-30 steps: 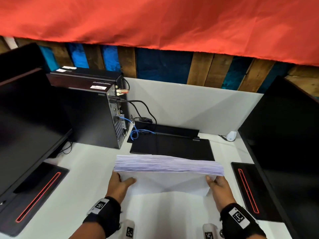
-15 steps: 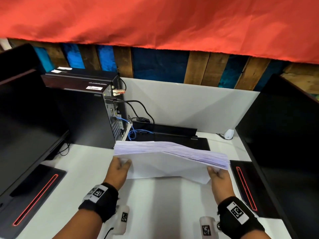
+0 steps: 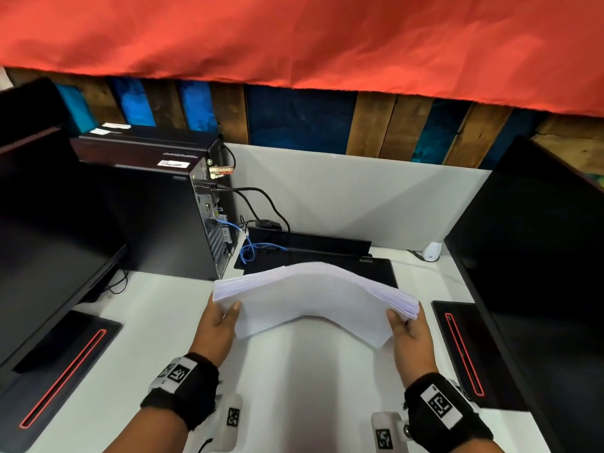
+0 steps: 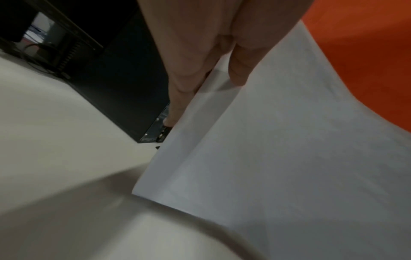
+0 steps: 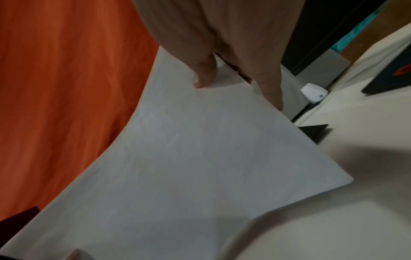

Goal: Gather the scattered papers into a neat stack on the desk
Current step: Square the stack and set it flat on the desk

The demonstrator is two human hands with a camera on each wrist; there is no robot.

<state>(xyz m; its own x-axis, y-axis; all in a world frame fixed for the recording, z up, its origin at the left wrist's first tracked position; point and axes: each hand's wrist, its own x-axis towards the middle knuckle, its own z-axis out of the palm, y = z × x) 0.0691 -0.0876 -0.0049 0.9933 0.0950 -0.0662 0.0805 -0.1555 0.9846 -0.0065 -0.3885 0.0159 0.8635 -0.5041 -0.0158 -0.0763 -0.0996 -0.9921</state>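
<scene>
Both hands [image 3: 217, 325] [image 3: 412, 338] pinch the paper stack [image 3: 310, 295]; only head view shows its arch

The papers [image 3: 313, 299] are hanging above the middle of the counter [image 3: 137, 338], arching upward between the two hands: the left hand [image 3: 217, 325] is pinching their left edge and the right hand [image 3: 410, 335] their right edge. Behind the papers a laptop [image 3: 376, 269] is lying flat, with a partition [image 3: 359, 197] standing behind it at the back of the counter. To the left of the laptop a tower [image 3: 157, 214] is standing, cables [image 3: 255, 250] trailing from its rear toward the laptop. A monitor [image 3: 49, 230] is sitting at the counter's left side and another monitor [image 3: 539, 273] at its right. A cloth [image 3: 294, 37] is hanging over everything.
</scene>
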